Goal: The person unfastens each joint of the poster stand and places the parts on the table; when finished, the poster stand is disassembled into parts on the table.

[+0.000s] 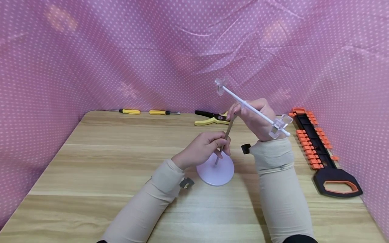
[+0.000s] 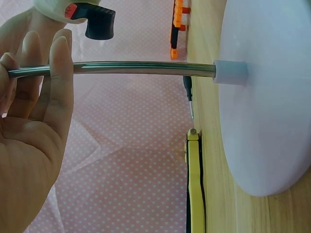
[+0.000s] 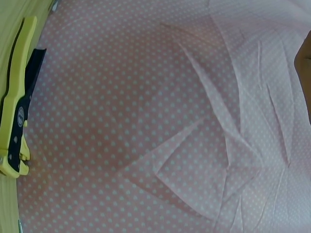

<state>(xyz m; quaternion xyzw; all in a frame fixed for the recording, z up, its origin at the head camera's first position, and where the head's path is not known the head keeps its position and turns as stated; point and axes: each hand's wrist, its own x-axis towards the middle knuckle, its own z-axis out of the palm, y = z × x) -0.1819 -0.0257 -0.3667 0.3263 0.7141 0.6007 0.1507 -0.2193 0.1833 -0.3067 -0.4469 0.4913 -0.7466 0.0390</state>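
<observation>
Wooden tabletop (image 1: 100,168) below, left fingers (image 1: 216,135) grip the metal rod (image 2: 146,68); right fingers (image 1: 232,110) hold its top.

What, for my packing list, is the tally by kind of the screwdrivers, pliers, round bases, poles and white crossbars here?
Screwdrivers: 2
Pliers: 1
Round base: 1
Pole: 1
White crossbar: 1
Total: 6

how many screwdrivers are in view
3. Left of the pliers, a yellow screwdriver and, nearer them, a second yellow screwdriver lie along the far edge of the table. The left wrist view shows a dark-handled screwdriver past the pliers' other end. More may be hidden.
</observation>
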